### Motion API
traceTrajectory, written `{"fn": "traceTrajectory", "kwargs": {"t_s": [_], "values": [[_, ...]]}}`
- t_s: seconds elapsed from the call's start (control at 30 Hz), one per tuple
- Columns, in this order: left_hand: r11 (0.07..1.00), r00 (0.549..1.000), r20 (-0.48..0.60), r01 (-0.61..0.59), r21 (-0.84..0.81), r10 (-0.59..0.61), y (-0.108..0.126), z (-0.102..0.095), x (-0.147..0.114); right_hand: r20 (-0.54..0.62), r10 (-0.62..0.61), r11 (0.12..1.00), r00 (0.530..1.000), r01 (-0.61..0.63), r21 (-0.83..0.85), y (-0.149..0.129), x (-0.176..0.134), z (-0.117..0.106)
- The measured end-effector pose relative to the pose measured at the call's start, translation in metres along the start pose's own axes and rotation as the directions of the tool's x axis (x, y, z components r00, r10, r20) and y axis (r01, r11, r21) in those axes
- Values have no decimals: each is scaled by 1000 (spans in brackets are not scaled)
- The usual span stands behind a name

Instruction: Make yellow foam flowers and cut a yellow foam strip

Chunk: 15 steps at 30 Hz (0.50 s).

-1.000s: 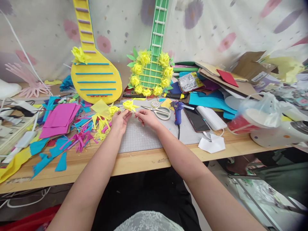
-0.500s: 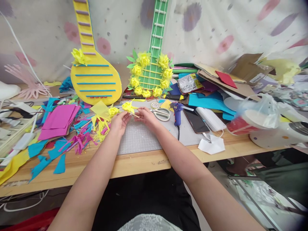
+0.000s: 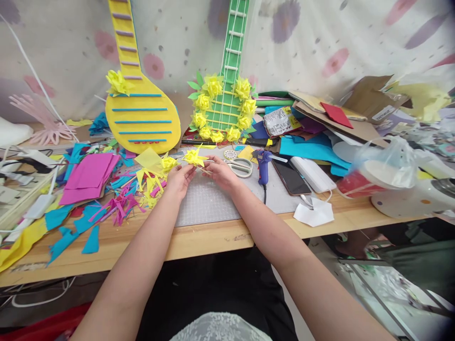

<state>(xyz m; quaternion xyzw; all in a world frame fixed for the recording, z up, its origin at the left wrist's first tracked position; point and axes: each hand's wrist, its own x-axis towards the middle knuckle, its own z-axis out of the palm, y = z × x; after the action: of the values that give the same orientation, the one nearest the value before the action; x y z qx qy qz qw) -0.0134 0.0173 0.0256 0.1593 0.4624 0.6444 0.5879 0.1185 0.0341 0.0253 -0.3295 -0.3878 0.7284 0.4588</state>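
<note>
A yellow paper flower is held between my two hands above the grey cutting mat. My left hand is closed on the flower's lower left side. On the other side, the fingers of my right hand are pinched at its base. A second yellow flower lies just left of my left hand, near yellow paper strips. Behind my hands stand a yellow lute-shaped craft piece with blue bars and a green one ringed with yellow flowers.
To the right lie scissors, a purple glue gun, a phone and a white power bank. Pink paper sheets and coloured scraps cover the left side. A lidded red cup stands at the right.
The yellow flower has turned in my fingers, so its petals face up more and its stick-like stem no longer shows clearly. Both hands have shifted slightly to the right in the view.
</note>
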Motion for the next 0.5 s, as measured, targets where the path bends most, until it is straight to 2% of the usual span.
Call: {"fn": "traceTrajectory", "kwargs": {"t_s": [0.23, 0.5], "values": [[995, 996, -48, -83, -54, 81, -2, 3, 1, -1, -50, 997, 999, 49, -63, 4, 1, 0], [987, 988, -82, -134, -89, 127, -1, 5, -1, 10, 1, 967, 1000, 2, -256, 6, 2, -1]]}}
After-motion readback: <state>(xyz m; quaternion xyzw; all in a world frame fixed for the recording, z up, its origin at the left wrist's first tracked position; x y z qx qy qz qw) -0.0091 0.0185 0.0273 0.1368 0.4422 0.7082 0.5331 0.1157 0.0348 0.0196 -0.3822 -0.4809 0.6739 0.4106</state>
